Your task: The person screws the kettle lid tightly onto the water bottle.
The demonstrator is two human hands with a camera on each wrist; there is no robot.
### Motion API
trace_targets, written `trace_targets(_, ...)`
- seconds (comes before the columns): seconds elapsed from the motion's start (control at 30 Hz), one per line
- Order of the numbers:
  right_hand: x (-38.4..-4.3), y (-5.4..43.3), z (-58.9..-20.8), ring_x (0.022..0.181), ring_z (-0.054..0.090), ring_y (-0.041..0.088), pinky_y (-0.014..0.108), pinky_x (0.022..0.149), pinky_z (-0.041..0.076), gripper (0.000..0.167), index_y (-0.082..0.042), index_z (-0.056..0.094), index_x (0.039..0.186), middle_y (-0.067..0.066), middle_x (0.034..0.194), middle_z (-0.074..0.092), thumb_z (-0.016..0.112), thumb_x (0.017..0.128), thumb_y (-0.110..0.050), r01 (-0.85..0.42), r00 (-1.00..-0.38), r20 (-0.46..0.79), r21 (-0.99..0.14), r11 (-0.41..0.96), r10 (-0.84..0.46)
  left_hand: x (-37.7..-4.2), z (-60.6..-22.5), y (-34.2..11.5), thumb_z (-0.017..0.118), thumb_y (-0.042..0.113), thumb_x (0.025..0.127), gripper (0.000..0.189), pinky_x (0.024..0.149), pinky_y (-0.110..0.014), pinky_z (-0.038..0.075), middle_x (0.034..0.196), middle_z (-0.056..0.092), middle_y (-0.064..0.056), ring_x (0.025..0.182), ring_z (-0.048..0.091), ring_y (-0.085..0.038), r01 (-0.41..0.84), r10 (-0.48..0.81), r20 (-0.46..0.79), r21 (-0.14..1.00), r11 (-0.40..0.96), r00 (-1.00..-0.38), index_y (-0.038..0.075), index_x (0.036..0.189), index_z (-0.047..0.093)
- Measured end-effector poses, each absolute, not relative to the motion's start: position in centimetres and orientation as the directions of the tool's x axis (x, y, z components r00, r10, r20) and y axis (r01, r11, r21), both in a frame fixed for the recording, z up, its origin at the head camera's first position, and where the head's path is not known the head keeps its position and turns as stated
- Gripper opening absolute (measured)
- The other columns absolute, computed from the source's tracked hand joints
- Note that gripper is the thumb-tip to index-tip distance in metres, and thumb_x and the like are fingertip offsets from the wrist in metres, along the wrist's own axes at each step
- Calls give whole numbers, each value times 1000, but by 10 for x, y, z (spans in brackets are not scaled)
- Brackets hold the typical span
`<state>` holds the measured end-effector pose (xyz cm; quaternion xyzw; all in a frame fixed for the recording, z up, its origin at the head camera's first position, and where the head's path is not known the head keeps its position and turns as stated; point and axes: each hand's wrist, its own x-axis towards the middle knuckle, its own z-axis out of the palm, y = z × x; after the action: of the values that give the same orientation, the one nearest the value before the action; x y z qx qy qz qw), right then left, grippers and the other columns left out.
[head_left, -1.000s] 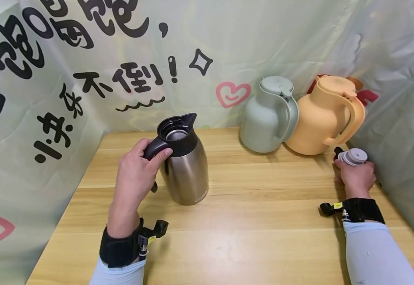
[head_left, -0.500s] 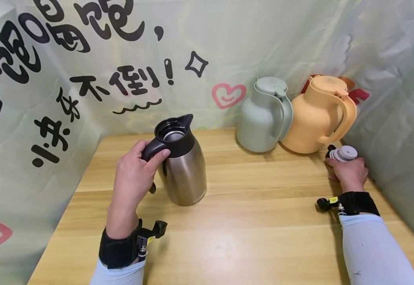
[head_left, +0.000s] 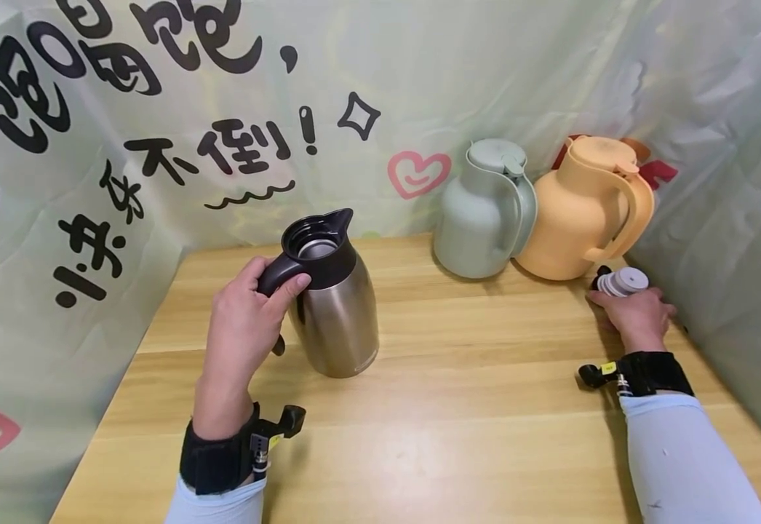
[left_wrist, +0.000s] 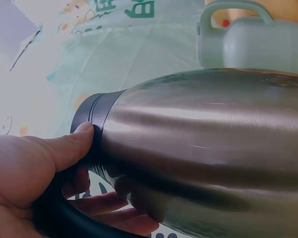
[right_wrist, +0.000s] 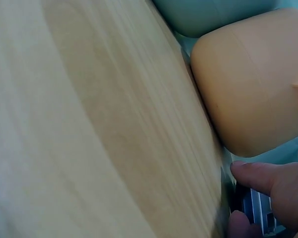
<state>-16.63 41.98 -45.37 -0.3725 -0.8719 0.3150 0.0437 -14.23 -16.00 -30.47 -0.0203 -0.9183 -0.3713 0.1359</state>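
A brushed steel vacuum jug (head_left: 335, 320) with a black collar and spout stands upright on the table, its mouth uncovered. My left hand (head_left: 243, 320) grips its black handle (head_left: 282, 273), the thumb lying along the top by the collar. That thumb shows against the collar (left_wrist: 107, 111) in the left wrist view. At the far right, my right hand (head_left: 639, 316) holds a jug stopper (head_left: 626, 282) with a pale ribbed plug and a black part. In the right wrist view the thumb and a finger close round the stopper (right_wrist: 260, 208); much of it is hidden.
A grey-green jug (head_left: 475, 225) and an orange jug (head_left: 573, 225), both lidded, stand side by side at the back right, just beyond the right hand. Printed cloth walls (head_left: 328, 175) rise behind and beside the wooden table (head_left: 446, 407).
The right hand has shifted slightly left with the stopper, whose plug now tilts a bit more. The left hand and steel jug stay in place; the head view has swung slightly.
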Motion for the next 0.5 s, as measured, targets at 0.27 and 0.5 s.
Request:
trace_targets(0.27,-166,413,-456,138,30,66,69,113,32,114,23,22,153,51,148,27,68,91,-61,617,-728,-164,-580,532,666,-143,-307,-162,76,53,95,45,69,-38,45,88,69,-12,83,64,-33,146,-63,275,675,724,-959,13,114,67)
trace_targets(0.5,-161,402,-455,133,43,56,60,109,40,106,19,31,151,42,146,42,70,91,-59,564,-750,-120,-630,534,651,-144,-308,-164,75,53,95,46,68,-38,44,79,65,-10,80,63,-33,154,-56,282,669,727,-958,12,113,66)
